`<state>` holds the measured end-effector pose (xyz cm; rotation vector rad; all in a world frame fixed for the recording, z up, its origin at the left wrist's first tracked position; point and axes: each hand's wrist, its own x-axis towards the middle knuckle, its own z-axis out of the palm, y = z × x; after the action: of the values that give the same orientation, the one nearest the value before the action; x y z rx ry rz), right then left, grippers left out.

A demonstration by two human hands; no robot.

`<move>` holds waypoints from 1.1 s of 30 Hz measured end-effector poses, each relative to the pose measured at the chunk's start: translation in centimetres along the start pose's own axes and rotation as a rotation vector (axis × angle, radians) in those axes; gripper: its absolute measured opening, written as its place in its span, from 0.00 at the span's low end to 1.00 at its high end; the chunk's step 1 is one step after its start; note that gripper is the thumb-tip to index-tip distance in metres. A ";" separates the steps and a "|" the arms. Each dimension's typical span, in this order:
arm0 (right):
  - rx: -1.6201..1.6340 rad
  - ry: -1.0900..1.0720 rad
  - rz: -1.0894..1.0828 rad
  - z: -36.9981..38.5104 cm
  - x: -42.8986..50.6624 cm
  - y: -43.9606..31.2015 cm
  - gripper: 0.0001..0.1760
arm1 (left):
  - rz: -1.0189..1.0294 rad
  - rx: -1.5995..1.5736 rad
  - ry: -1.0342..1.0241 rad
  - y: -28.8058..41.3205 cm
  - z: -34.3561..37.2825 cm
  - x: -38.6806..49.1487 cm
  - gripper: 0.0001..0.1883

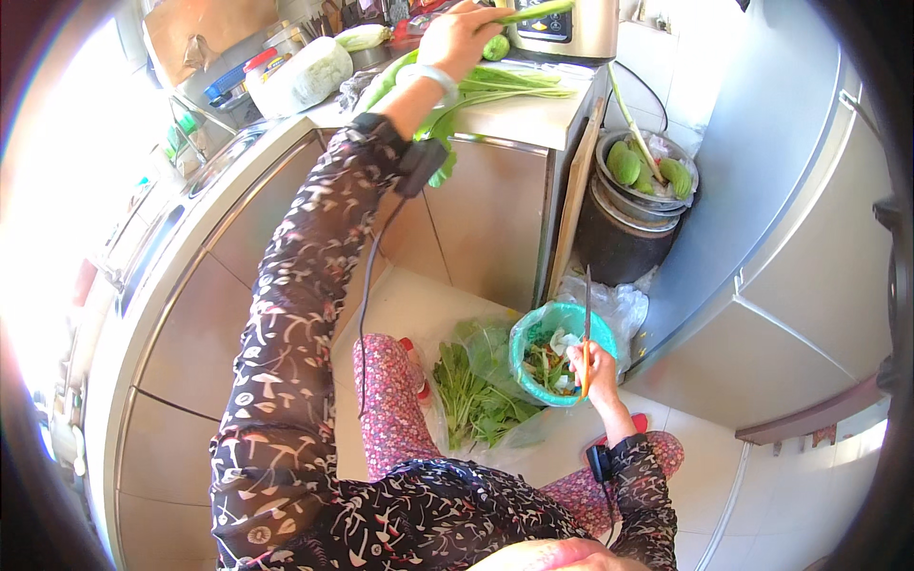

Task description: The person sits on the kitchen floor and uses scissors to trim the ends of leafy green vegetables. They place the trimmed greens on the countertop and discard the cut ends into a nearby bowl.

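Raised over the countertop (pixel 528 123), my left hand (pixel 457 43) grips a green vegetable stalk (pixel 535 12) that points to the right. Leafy green stalks (pixel 507 84) lie on the counter beneath that wrist, with a leaf hanging over the edge. My right hand (pixel 596 367) is closed on orange-handled scissors (pixel 587 321), blades pointing away from me, above a teal waste bin (pixel 525 382). Inside the bin, which has a plastic liner, are vegetable scraps (pixel 550 364). Leafy greens (pixel 464 396) rest in a clear plastic bag on the floor, left of the bin.
A winter melon (pixel 318 71) and a beige appliance (pixel 585 28) stand on the counter. Green gourds (pixel 625 165) fill a metal basin on stacked pots, beside a grey refrigerator (pixel 742 185). Cabinets (pixel 485 207) run along the left and front. A cable hangs from my left forearm.
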<state>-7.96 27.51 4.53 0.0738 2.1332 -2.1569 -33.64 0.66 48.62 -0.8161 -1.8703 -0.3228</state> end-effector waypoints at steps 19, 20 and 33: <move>-0.033 0.012 -0.036 -0.2 0.4 0.5 0.15 | 0.371 -0.243 -0.316 10.6 1.1 -13.6 0.23; -0.029 0.013 -0.034 -0.2 0.4 0.6 0.15 | 0.368 -0.296 -0.406 11.5 0.2 -15.3 0.21; 0.021 0.030 0.052 -0.5 1.0 2.6 0.13 | -0.478 -0.593 -1.053 8.2 -0.3 -42.3 0.14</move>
<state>-8.68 27.96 1.81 0.1632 2.1002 -2.1629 -17.64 -10.04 10.03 -1.0198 -3.0449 -0.9020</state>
